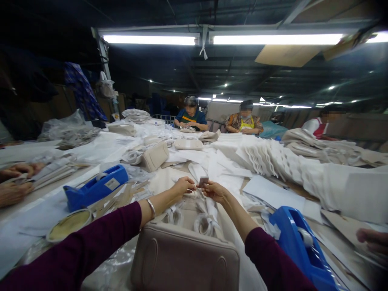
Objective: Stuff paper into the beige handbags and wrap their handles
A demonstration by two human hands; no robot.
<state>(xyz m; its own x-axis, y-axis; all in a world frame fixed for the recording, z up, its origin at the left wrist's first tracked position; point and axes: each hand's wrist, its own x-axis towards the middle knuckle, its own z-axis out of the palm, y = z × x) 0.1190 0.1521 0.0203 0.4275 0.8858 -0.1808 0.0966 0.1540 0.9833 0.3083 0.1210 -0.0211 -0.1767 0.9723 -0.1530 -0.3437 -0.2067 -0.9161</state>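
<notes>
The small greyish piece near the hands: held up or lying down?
Held up: the right hand pinches the greyish piece near its lower edge, close to the left hand.

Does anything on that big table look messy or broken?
Nothing looks plainly broken or spilled. It is messy, though: beyond the beige bag and to its right, loose white sheets lie at odd angles, overlapping instead of sitting in a neat pile.
</notes>
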